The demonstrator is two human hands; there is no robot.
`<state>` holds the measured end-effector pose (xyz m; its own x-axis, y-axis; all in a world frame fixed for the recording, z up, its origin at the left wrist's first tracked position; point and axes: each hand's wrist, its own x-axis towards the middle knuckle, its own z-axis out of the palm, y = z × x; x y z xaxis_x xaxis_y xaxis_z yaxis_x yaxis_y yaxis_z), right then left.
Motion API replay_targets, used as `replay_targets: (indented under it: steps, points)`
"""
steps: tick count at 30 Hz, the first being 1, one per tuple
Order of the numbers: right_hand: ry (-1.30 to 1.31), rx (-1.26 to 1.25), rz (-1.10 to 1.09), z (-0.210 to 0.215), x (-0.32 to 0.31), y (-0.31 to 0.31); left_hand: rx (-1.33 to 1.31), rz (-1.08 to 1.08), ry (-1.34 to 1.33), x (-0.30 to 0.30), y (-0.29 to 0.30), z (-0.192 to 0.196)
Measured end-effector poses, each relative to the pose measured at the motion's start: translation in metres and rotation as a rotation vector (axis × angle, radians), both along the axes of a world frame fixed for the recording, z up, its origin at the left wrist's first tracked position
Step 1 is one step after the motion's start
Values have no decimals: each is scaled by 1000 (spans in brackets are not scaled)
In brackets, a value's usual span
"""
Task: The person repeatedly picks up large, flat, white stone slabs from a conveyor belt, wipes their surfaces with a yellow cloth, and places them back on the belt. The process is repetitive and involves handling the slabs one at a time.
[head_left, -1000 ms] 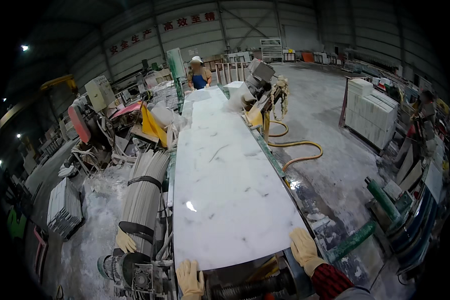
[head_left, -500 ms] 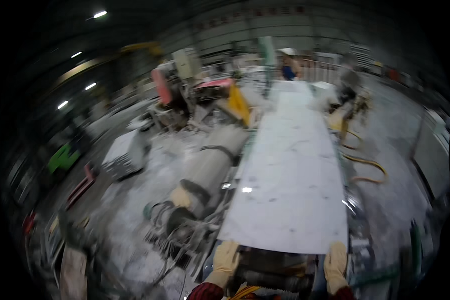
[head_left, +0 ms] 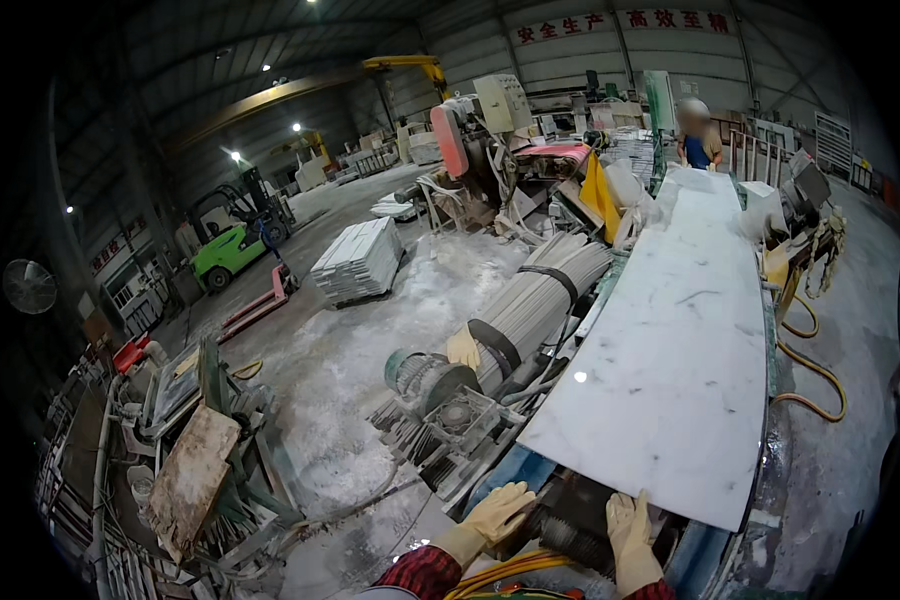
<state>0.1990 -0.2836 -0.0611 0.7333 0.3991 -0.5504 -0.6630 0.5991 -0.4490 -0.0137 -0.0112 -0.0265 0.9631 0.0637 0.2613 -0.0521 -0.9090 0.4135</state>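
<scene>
A long white polished stone slab (head_left: 660, 370) with grey marks stretches away from me on a roller conveyor. My left hand (head_left: 498, 514), in a cream rubber glove, is off the slab, below its near left corner. Its fingers are spread over the blue frame rail (head_left: 518, 474), and it holds nothing. My right hand (head_left: 629, 535), gloved alike, is at the middle of the slab's near edge with fingers stretched out. Its fingertips meet or nearly meet the edge; I cannot tell which. Between my hands a dark ridged roller (head_left: 575, 535) shows under the slab.
A co-worker (head_left: 698, 140) stands at the slab's far end. Left of the conveyor are a motor (head_left: 425, 382) and a strapped grey bundle (head_left: 540, 305) with a loose glove (head_left: 462, 348) on it. Beyond sit stacked slabs (head_left: 358, 262), a red pallet jack (head_left: 260, 305) and a green forklift (head_left: 228, 255).
My view has swung left, so the slab sits farther right in the picture. My left hand has come away from the slab's near left corner; my right hand has shifted left along the near edge.
</scene>
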Motion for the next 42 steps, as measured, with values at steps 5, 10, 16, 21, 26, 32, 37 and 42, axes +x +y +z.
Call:
replay_targets:
  steps: [5,10,16,21,26,32,37,42]
  points:
    - [111,79,-394,-33,41,52,-53,-64,-190,-2,13,-17]
    - [35,8,-376,-57,49,51,-239,-104,-2,-16,13,-7]
    - [128,-126,-400,-30,-25,11,-212,-179,-113,-4,32,42]
    - [-197,180,-202,2,-162,-30,-114,-245,-127,54,16,43]
    - [-61,7,-234,-6,-247,-41,65,-460,-105,111,-3,34]
    - [-558,-1410,621,-8,-276,-49,-90,-583,108,225,-31,64]
    - [335,-383,145,-39,-259,-33,288,-433,574,240,-20,107]
    - [287,-34,167,-52,-241,-34,51,-392,562,185,-5,146]
